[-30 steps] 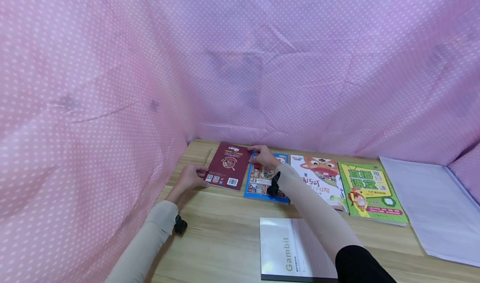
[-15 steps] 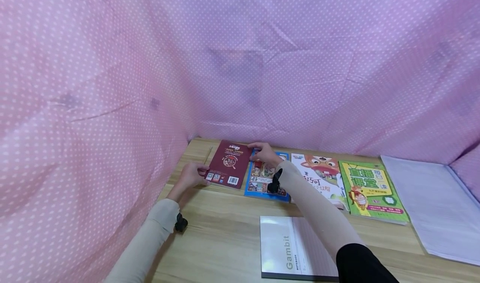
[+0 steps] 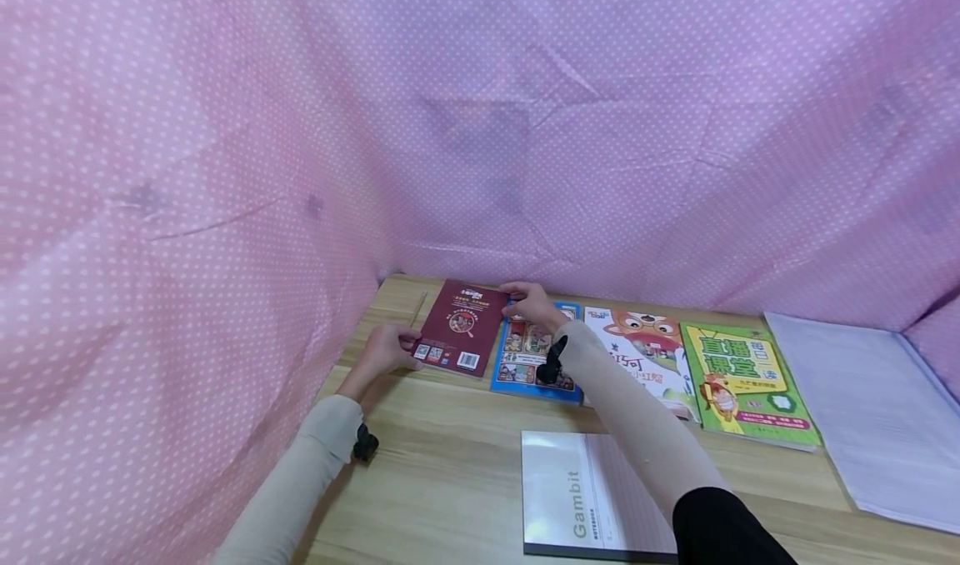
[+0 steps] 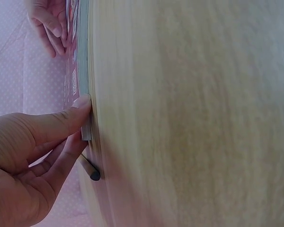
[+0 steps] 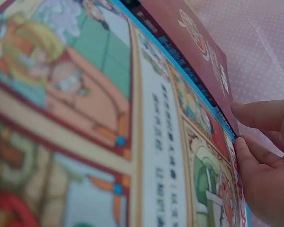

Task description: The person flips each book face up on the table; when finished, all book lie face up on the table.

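Observation:
A maroon book (image 3: 455, 344) lies near the back left of the wooden table, barcode side up. My left hand (image 3: 386, 350) grips its near left corner; in the left wrist view the thumb (image 4: 61, 124) presses the near edge and the fingers bend round the side. At the far right corner, my right hand (image 3: 532, 305) holds the same book between thumb and finger. The right wrist view shows those fingertips (image 5: 244, 111) at the end of the maroon spine. Directly right of it is a blue-edged comic book (image 3: 517, 357), partly hidden under the right hand and wrist.
Further right lie a white fox-cover book (image 3: 615, 332), a green book (image 3: 750, 382) and a pale sheet (image 3: 862, 415). A Gambit notebook (image 3: 555, 490) sits in front, partly under the right forearm. A thin pencil-like stick (image 3: 417, 308) lies left of the maroon book. Pink dotted cloth (image 3: 480, 132) rises behind.

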A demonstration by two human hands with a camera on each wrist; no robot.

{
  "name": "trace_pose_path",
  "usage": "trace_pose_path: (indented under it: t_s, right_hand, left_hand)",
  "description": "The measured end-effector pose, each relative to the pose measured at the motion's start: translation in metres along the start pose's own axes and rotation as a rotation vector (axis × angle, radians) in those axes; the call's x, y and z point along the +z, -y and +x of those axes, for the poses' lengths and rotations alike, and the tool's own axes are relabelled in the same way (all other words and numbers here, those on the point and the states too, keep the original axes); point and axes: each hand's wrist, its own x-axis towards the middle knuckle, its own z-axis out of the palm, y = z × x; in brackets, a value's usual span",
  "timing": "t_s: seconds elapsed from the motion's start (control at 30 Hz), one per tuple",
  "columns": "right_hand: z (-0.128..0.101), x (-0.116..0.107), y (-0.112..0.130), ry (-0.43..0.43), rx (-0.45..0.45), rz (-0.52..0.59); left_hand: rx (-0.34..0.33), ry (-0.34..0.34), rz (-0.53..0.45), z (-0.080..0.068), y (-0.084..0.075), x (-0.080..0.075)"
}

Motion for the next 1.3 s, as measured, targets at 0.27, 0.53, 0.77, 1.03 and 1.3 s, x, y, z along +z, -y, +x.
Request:
trace_pose_path:
  t_s: [0.27,0.53,0.77,1.03,1.3]
  right_hand:
    - [0.0026,0.0007,-0.0024,0.045,0.002,-0.034]
    - [0.0029,0.0028,-0.0001,0.041,-0.034,-0.133]
    - [-0.0007,0.0040,0.0004,0.001,0.013,-0.160]
    - [-0.0019,0.0029,-0.0033,0.021,0.029,-0.122]
    - [0.0002,0.0012,-0.0062,0.040,0.027,-0.032]
  left_hand:
    - [0.018,-0.006,0.030,-0.0003,-0.0002,0.0010]
    - [0.020,-0.011,0.029,-0.0006,-0.0010,0.0001]
    - [0.032,-0.016,0.027,-0.0011,0.0012,0.0003]
    - [0.027,-0.011,0.032,-0.0005,0.0018,-0.0003]
    - [0.028,0.000,0.021,0.0009,0.0021,-0.0016]
